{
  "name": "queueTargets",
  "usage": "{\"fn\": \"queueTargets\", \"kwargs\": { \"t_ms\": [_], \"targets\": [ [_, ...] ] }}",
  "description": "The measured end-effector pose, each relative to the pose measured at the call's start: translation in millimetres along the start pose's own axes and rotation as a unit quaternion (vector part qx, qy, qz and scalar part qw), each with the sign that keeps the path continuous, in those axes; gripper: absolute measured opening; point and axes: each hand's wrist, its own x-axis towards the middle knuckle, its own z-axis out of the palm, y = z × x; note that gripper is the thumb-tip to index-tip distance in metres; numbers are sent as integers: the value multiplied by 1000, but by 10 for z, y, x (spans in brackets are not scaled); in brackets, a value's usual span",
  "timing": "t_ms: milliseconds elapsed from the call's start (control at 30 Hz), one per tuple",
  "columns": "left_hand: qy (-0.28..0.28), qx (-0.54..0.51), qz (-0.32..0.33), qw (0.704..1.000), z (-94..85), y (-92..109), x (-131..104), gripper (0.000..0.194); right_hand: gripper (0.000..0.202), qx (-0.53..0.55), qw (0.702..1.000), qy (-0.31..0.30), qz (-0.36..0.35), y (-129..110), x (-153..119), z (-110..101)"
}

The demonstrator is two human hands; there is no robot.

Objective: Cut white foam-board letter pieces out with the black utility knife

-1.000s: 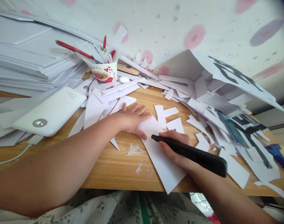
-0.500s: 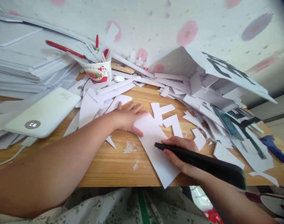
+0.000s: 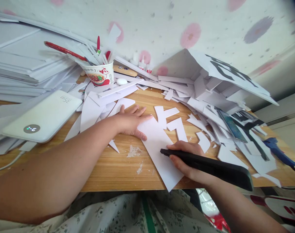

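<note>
Tool in right hand further down sheet, left hand wide, tub of strips

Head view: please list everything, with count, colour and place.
Wooden tabletop: one, brown, centre
Flat board piece: one, white, centre
Slim tool: one, black, over piece
Cut scraps: many, white, scattered
Stacked boards: many, white, back left
Rectangular power bank: one, white, left
Printed tub: one, white, back
Oval object: one, white, back
Rounded bar: one, tan, back
Spotted wall: one, white, behind
Plastic bottles: several, white, near wall
Board structure: one, white, back right
Flat device: one, dark, right
Corded tool: one, blue, far right
Leafy cloth: one, pale, below
Left hand: one, touching piece
Right hand: one, holding slim tool
</note>
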Motion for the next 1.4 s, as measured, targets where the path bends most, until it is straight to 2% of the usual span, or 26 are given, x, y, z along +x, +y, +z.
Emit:
{"fn": "queueTargets", "kwargs": {
  "t_ms": [133, 200, 233, 300, 367, 400, 467, 600, 667, 767, 867, 933, 1033, 1167, 1233, 1300, 1400],
  "targets": [
    [-3, 2, -5, 1000, 6, 3, 10, 107, 16, 47, 997, 17, 67, 76, -58, 40],
    [-6, 2, -14, 1000, 7, 16, 7, 107, 14, 116, 984, 100, 86, 121, -93, 65],
    [-6, 3, -18, 1000, 8, 23, 1, 107, 13, 170, 966, 167, 99, 136, -112, 71],
    [5, 9, -24, 1000, 13, 37, -23, 105, 9, 282, 902, 301, 128, 149, -165, 57],
    [36, 19, -17, 999, 21, 47, -61, 100, 9, 350, 851, 354, 165, 147, -264, 12],
    [57, 24, -7, 998, 24, 52, -82, 94, 9, 362, 843, 354, 185, 144, -337, -15],
    [96, 27, 22, 995, 30, 64, -122, 82, 8, 362, 847, 319, 223, 136, -523, -63],
    [151, 10, 62, 986, 31, 121, -162, 63, 17, 358, 867, 180, 296, 61, -892, -79],
    [171, 6, 56, 984, 28, 155, -163, 57, 22, 367, 863, 146, 315, -18, -975, -51],
    [184, 4, 40, 982, 9, 176, -162, 53, 26, 410, 838, 158, 324, -134, -958, -6],
    [172, -7, -6, 985, -29, 145, -184, 48, 23, 449, 812, 207, 310, -152, -873, 13],
    [137, -7, -25, 990, -58, 115, -212, 41, 21, 458, 810, 238, 280, -90, -806, 17],
    [86, 18, -20, 996, -96, 99, -263, 32, 18, 458, 819, 255, 234, 59, -660, 22],
    [29, 57, 3, 998, -153, 194, -356, 32, 19, 452, 815, 306, 197, 228, -321, 9],
    [-7, 78, 13, 997, -183, 279, -412, 34, 17, 428, 826, 322, 176, 286, -140, -16],
    [-22, 90, 19, 996, -198, 366, -456, 34, 18, 378, 850, 328, 164, 329, -18, -39],
    [26, 90, 16, 995, -157, 476, -471, 31, 21, 278, 901, 288, 165, 354, -4, -38]
  ]
}}
